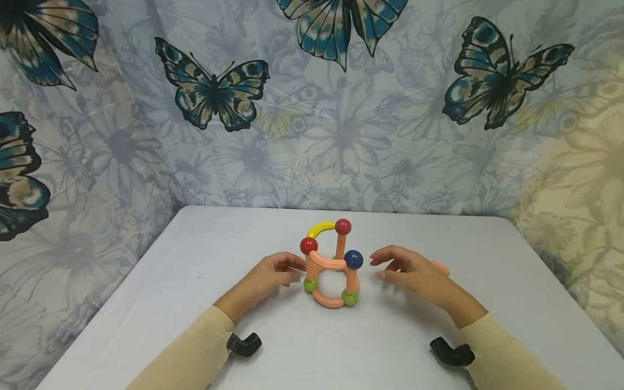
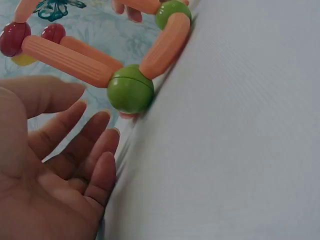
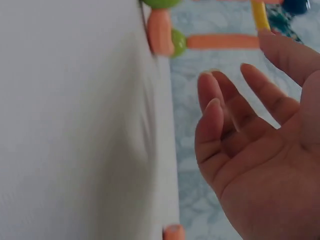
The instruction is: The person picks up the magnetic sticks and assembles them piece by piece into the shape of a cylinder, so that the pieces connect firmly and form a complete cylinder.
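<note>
A small frame built of toy rods and balls stands on the table in the head view. Its base joins green balls (image 1: pixel 350 297) with curved orange rods (image 1: pixel 329 301). Upright orange rods (image 1: pixel 352 281) carry two red balls (image 1: pixel 343 226) and a blue ball (image 1: pixel 353 259). A curved yellow rod (image 1: pixel 320 228) links the red balls. My left hand (image 1: pixel 274 273) is beside the frame's left side, fingers loosely bent, with nothing in its grasp in the left wrist view. My right hand (image 1: pixel 414 273), relaxed and holding nothing, hovers right of the frame, a gap between them.
A loose orange piece (image 1: pixel 441 267) lies behind my right hand, partly hidden by it. The white table (image 1: pixel 312 352) ends at a cloth backdrop (image 1: pixel 341 135) printed with butterflies. Black wrist devices (image 1: pixel 245 345) sit at both sleeves.
</note>
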The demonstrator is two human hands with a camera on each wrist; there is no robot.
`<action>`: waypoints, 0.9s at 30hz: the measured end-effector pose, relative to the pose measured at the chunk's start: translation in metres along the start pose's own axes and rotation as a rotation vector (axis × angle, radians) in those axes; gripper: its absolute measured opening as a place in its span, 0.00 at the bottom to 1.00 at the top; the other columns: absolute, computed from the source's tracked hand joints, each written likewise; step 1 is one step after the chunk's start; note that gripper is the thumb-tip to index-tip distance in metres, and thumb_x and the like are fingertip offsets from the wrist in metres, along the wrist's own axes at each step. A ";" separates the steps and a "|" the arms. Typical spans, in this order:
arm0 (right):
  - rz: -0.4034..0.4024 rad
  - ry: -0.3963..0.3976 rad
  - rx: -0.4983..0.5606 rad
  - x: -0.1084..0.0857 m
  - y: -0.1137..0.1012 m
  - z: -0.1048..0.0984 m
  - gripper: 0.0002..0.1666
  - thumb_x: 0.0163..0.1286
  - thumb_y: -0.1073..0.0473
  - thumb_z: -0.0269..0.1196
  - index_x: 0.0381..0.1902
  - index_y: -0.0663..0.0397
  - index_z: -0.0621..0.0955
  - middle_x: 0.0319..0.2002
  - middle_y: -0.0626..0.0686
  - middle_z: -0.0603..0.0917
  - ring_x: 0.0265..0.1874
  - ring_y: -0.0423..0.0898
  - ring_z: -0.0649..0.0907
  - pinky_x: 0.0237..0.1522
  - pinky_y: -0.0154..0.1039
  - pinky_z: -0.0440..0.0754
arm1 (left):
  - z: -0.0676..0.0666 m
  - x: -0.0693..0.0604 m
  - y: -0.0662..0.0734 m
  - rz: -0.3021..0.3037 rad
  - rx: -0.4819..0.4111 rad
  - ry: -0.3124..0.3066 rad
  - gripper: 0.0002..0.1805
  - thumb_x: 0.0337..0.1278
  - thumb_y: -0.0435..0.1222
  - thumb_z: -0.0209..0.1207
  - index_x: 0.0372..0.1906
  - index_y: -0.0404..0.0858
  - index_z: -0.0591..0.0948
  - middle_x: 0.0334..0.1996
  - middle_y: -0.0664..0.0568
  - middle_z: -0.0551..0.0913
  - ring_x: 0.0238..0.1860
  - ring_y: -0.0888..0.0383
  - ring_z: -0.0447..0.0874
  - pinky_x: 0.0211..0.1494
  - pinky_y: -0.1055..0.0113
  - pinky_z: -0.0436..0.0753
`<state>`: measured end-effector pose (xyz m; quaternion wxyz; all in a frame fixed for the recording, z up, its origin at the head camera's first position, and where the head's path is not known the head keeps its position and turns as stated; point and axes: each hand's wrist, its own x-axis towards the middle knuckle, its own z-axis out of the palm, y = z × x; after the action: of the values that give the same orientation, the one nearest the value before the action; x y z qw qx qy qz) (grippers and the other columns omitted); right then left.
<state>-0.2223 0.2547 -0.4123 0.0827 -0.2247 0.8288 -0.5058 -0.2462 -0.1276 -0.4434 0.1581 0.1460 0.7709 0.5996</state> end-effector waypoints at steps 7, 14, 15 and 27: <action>0.000 0.166 0.064 -0.014 0.017 -0.040 0.23 0.84 0.59 0.64 0.70 0.63 0.77 0.63 0.66 0.82 0.54 0.59 0.86 0.50 0.45 0.87 | 0.011 -0.003 -0.010 0.133 0.192 0.016 0.16 0.63 0.36 0.74 0.54 0.43 0.88 0.49 0.55 0.87 0.45 0.52 0.82 0.46 0.61 0.80; 0.074 0.293 0.117 -0.026 0.040 -0.072 0.24 0.86 0.54 0.64 0.72 0.59 0.76 0.62 0.58 0.82 0.51 0.45 0.88 0.47 0.38 0.87 | 0.013 -0.004 -0.013 0.181 0.229 0.020 0.16 0.62 0.37 0.76 0.53 0.43 0.89 0.47 0.56 0.87 0.44 0.53 0.83 0.45 0.63 0.80; 0.093 0.310 0.076 -0.027 0.044 -0.075 0.26 0.86 0.53 0.63 0.72 0.61 0.76 0.63 0.59 0.82 0.51 0.43 0.87 0.47 0.36 0.86 | 0.013 -0.004 -0.013 0.186 0.235 0.019 0.16 0.62 0.37 0.76 0.53 0.43 0.89 0.47 0.57 0.87 0.44 0.53 0.83 0.46 0.63 0.81; 0.243 0.190 -0.200 -0.035 0.074 -0.088 0.32 0.79 0.46 0.72 0.69 0.60 0.80 0.59 0.59 0.84 0.50 0.50 0.79 0.44 0.40 0.81 | 0.019 -0.006 -0.010 0.212 0.320 0.031 0.14 0.65 0.40 0.77 0.53 0.47 0.89 0.45 0.62 0.86 0.45 0.56 0.82 0.50 0.61 0.82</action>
<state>-0.2443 0.3697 -0.4388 0.0417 -0.0811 0.9000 -0.4264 -0.2329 -0.1155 -0.4574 0.0568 0.2405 0.8390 0.4849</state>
